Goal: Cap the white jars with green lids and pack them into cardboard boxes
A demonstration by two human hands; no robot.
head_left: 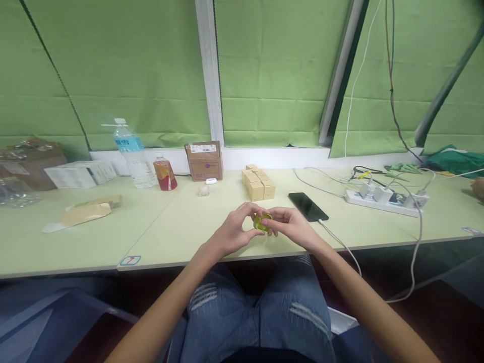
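Observation:
Just above the table's front edge, both hands meet around a small yellow-green box (260, 222) that looks hollow on the side facing me. My left hand (239, 228) curves round its left side, thumb below and fingers above. From the right, my right hand (284, 223) grips it, with the thumb across its face. Parts of the box are covered by the fingers. Beyond the hands stands a cluster of small tan cardboard boxes (257, 185). A black phone (308, 206) on a white cable lies to the right of my right hand.
A white power strip (381, 202) with plugs and loose cables sits at right. Farther left are a brown carton (204, 162), a red drink bottle (165, 174), a large water bottle (135, 156), white boxes (81, 174) and a paper envelope (85, 214). The table (181, 232) ends above my knees.

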